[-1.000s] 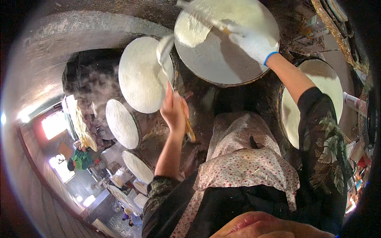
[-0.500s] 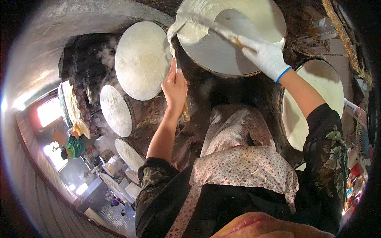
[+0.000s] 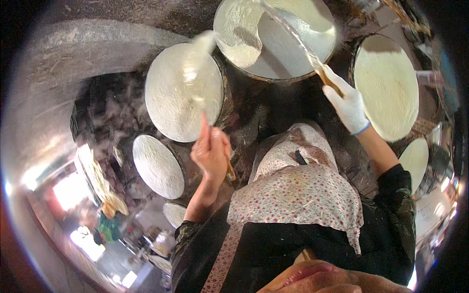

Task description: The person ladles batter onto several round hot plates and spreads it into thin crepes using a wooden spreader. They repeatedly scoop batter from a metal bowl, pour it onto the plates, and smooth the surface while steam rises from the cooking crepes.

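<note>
My left hand [image 3: 211, 151] is closed on a wooden-handled tool [image 3: 229, 170]; its pale upper end is motion-blurred over a round griddle [image 3: 171, 95] coated in white batter at centre left. My right hand [image 3: 344, 100], in a white glove with a blue cuff, is wrapped round the wooden handle of a long, batter-smeared scraper [image 3: 293, 34]. The blade reaches up across the large top griddle [image 3: 286, 61], where white batter [image 3: 242, 51] covers part of the metal, leaving a bare middle and lower part.
More round griddles carry pale sheets at left [image 3: 157, 166] and right [image 3: 385, 93]. A dark, grimy stove surface [image 3: 244, 102] lies between them. Pale hanging material [image 3: 90, 176] and a blurred person in green [image 3: 108, 227] are at lower left. Steam drifts at left.
Both hands have moved lower in the view since half a second ago, and the long scraper has swung steeper. Batter on the top griddle has shifted shape. The surrounding griddles appear displaced in view.
</note>
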Demonstrator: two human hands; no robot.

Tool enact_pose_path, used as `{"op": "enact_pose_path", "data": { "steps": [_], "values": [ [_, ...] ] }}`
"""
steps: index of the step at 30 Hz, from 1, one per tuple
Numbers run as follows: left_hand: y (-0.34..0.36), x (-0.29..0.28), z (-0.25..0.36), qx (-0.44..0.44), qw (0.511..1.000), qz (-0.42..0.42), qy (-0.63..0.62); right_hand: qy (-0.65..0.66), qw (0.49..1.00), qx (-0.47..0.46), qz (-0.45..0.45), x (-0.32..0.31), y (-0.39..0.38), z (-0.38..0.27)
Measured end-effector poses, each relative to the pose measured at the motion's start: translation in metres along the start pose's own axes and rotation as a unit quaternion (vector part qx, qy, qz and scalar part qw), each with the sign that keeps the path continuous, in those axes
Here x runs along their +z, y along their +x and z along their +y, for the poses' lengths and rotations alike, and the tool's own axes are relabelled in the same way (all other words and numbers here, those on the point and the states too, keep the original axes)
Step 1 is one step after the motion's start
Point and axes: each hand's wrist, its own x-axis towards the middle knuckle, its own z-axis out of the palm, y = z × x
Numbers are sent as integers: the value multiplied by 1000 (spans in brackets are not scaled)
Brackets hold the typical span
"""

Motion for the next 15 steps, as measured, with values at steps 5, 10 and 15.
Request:
{"op": "enact_pose_path", "data": {
  "steps": [5, 10, 15],
  "values": [
    [23, -65, 28, 136, 987, 45, -72, 33, 988, 85, -122, 189, 9, -32],
    [-4, -100, 26, 64, 990, 46, -121, -98, 992, -59, 57, 331, 72, -60],
    [-26, -133, -7, 40, 990, 2, -136, 17, 985, 154, 77, 278, 16, -52]
  ]
}}
